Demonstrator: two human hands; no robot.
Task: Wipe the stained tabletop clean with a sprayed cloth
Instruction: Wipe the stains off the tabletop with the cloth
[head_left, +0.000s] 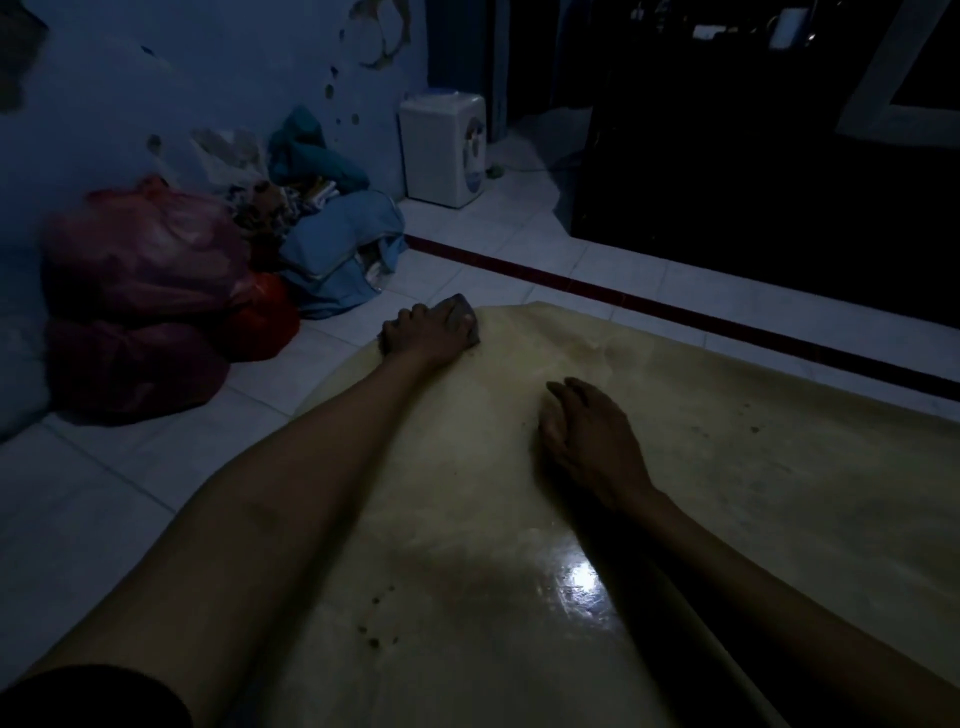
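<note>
A pale yellow tabletop (727, 467) fills the lower right of the dim head view. It shines wet near its middle and carries small dark specks (375, 626) near the front. My left hand (415, 332) reaches to the table's far left corner and grips a small bunched grey cloth (462, 319), pressing it onto the surface. My right hand (587, 436) rests on the tabletop near the centre, fingers loosely bent, holding nothing.
White floor tiles surround the table. Red plastic bags (145, 280) and a heap of blue clothes (343, 249) lie at the left by a peeling blue wall. A small white appliance (444, 148) stands at the back. Dark furniture (753, 171) fills the right rear.
</note>
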